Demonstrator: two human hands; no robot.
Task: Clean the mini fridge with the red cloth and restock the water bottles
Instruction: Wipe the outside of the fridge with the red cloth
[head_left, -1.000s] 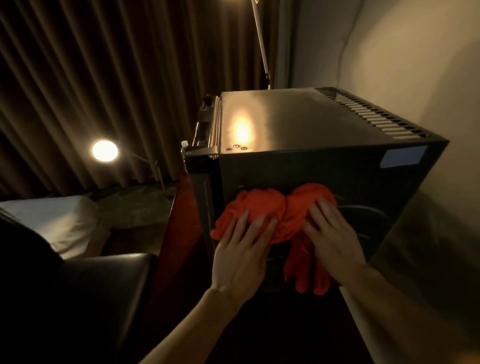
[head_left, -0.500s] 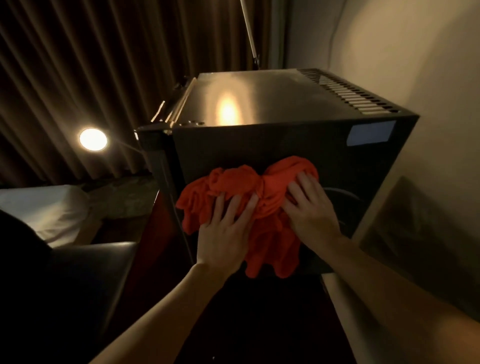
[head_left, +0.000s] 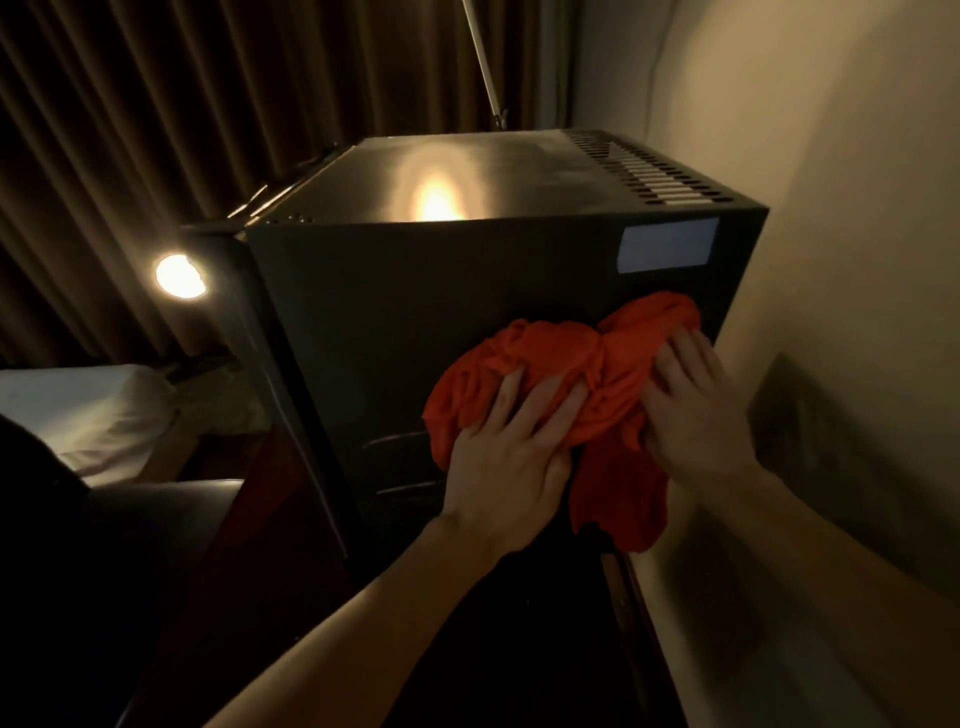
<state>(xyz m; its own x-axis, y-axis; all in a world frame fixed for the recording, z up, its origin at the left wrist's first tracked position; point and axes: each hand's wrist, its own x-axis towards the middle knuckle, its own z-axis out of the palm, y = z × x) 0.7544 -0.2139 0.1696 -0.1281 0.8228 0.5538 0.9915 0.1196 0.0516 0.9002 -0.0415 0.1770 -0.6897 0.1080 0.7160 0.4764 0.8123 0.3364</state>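
Both hands flat on the red cloth (head_left: 566, 374), left hand (head_left: 506, 467) and right hand (head_left: 696, 415) with fingers spread wide, pressing it against the mini fridge (head_left: 415, 312) side panel. Best to keep even pressure and overlap strokes. Since a second ago the cloth's slid toward the fridge's wall-side edge. No water bottles visible.

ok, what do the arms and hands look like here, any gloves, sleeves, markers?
Two bare hands, left hand and right hand, no gloves. Both forearms are bare as far as the frame shows, no sleeve in view. No rings, watch, wristband or markers that I can make out, though the light is dim.
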